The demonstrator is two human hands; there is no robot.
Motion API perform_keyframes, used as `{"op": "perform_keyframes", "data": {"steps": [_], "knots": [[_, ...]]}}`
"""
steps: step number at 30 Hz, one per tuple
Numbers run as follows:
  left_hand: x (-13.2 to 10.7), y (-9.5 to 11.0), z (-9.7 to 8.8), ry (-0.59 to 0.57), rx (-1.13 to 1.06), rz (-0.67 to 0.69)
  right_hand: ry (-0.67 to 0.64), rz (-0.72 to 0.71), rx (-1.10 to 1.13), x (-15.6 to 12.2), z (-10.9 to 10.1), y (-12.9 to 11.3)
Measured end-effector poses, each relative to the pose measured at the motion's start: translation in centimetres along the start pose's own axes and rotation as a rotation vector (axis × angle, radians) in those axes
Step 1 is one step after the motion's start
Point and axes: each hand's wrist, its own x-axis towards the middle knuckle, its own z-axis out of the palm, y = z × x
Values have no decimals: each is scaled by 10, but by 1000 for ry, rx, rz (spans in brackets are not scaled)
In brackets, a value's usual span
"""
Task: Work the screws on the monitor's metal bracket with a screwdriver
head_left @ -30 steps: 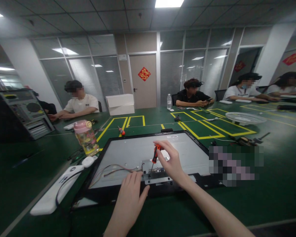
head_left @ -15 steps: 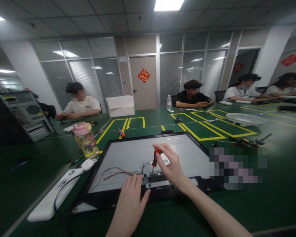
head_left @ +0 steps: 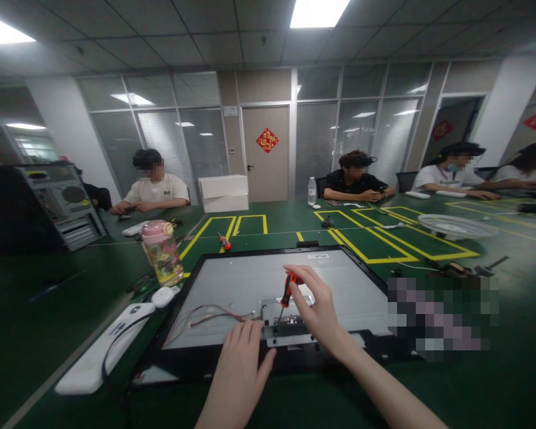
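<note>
A flat display panel [head_left: 232, 280] with a black frame lies on the green table, its grey metal back facing up. My right hand [head_left: 315, 298] grips a red and black screwdriver [head_left: 286, 292], tilted, with its tip down at a small metal bracket [head_left: 290, 341] near the panel's front edge. My left hand [head_left: 243, 363] rests on the frame just left of the bracket, fingers stretched out and thumb apart. Thin wires [head_left: 205, 310] run across the panel from the bracket towards the left. The screw under the tip is too small to make out.
On the left are a white power strip [head_left: 102, 351], a pink-lidded bottle [head_left: 163, 256] and an opened computer case [head_left: 67, 202]. A red-handled tool [head_left: 224, 242] lies beyond the panel. White boxes [head_left: 223, 193] and a water bottle [head_left: 311, 192] stand farther back. Several people sit across the table.
The whole view has shifted slightly, so things appear a little to the right. The screwdriver stays in my right hand at the bracket, leaning somewhat more. My left hand keeps its place on the frame.
</note>
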Motion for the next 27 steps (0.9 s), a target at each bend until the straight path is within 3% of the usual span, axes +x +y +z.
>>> {"op": "perform_keyframes", "data": {"steps": [15, 22, 27], "knots": [[0, -6, 4, 56, 6, 38, -68, 95, 106, -1, -2, 1], [0, -6, 6, 75, 16, 45, 4, 172, 114, 4, -3, 5], [0, -6, 5, 77, 24, 47, -71, 230, 302, 3, -3, 8]]}}
